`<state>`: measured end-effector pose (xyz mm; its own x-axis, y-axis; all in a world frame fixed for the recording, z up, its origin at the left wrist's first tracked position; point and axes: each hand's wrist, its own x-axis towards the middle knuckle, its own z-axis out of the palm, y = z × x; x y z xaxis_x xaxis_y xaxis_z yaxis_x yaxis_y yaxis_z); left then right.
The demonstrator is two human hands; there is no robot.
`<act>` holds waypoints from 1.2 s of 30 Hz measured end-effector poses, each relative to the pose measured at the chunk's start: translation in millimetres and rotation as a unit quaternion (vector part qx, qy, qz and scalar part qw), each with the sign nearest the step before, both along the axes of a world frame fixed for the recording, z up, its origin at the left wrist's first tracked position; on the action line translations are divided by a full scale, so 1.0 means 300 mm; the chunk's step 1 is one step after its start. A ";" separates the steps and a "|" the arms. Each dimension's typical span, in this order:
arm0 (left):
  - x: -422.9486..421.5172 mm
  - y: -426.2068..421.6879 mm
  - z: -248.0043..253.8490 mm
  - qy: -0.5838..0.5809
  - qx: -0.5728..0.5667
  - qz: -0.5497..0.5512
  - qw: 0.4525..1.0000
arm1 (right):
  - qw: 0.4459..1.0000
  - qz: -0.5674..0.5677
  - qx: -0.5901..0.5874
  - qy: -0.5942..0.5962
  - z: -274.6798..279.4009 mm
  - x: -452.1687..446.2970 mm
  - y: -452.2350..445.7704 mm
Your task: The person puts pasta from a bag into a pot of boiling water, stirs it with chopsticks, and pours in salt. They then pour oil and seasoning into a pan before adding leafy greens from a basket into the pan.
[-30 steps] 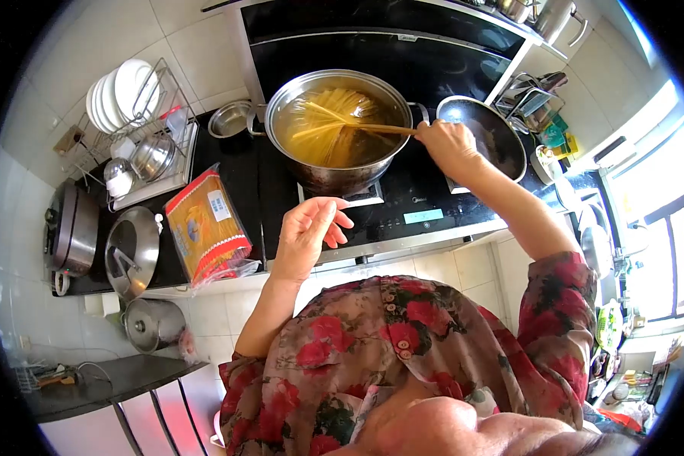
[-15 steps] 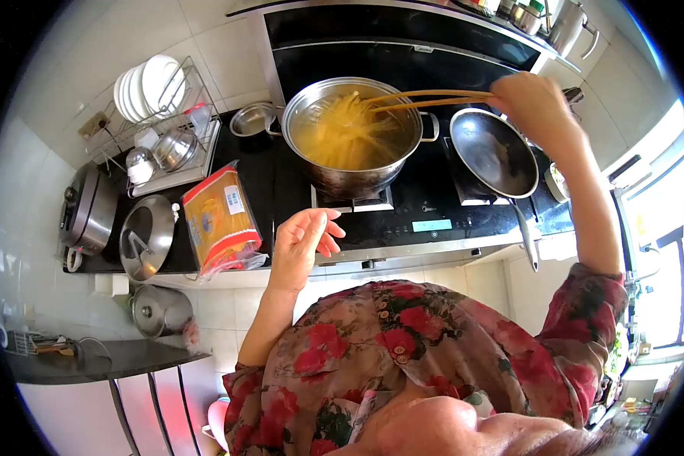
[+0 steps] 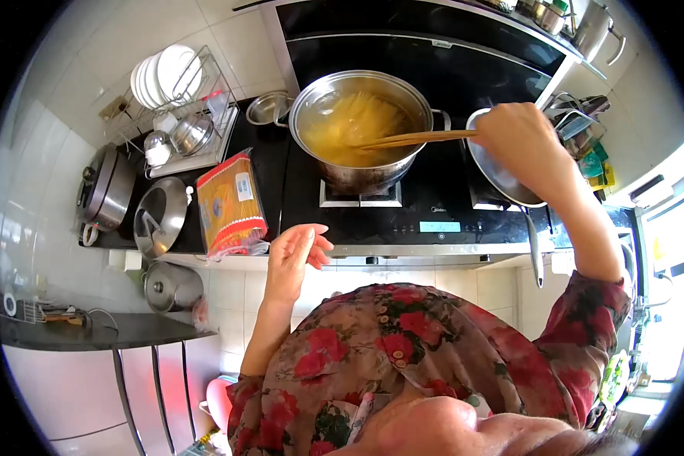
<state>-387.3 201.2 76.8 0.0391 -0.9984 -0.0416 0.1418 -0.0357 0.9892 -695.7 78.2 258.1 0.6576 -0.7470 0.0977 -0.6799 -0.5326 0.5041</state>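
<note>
Yellow noodles (image 3: 361,118) lie in liquid inside a large steel pot (image 3: 357,175) on the stove. My right hand (image 3: 520,140) is closed around a pair of long wooden chopsticks (image 3: 425,138), whose tips dip into the pot among the noodles. That hand is above a frying pan (image 3: 501,178) and partly hides it. My left hand (image 3: 295,254) hangs in front of the counter edge with nothing in it, its fingers loosely bent and apart. Nearest to it is an orange and red plastic package (image 3: 232,205) lying on the counter.
A dish rack (image 3: 205,148) with white plates (image 3: 167,74) and metal bowls stands at the left. Beside it are a rice cooker (image 3: 106,190) and a steel lid (image 3: 161,216). The frying pan's handle (image 3: 534,247) sticks out past the counter edge.
The chopsticks have come down and closer together, lowering the lifted noodles into the liquid. My right hand is lower; my left hand has barely moved. The view has shifted slightly.
</note>
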 end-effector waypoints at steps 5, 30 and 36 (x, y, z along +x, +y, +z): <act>0.030 0.041 -0.103 -0.005 0.065 0.075 0.995 | 0.987 -0.121 -0.028 -0.097 0.035 -0.140 0.039; 0.875 0.138 -0.434 -0.242 0.006 0.210 0.947 | 0.743 -0.164 0.372 -0.531 -1.027 0.731 0.301; 0.933 0.099 -0.440 -0.545 -0.129 0.190 0.806 | 0.730 -0.191 0.311 -0.578 -1.274 1.019 0.170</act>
<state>-107.4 231.0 -55.2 0.2171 -0.8760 0.4307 -0.8648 0.0320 0.5011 -389.9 129.3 -124.0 0.1359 -0.9906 -0.0139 -0.6193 -0.0740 -0.7816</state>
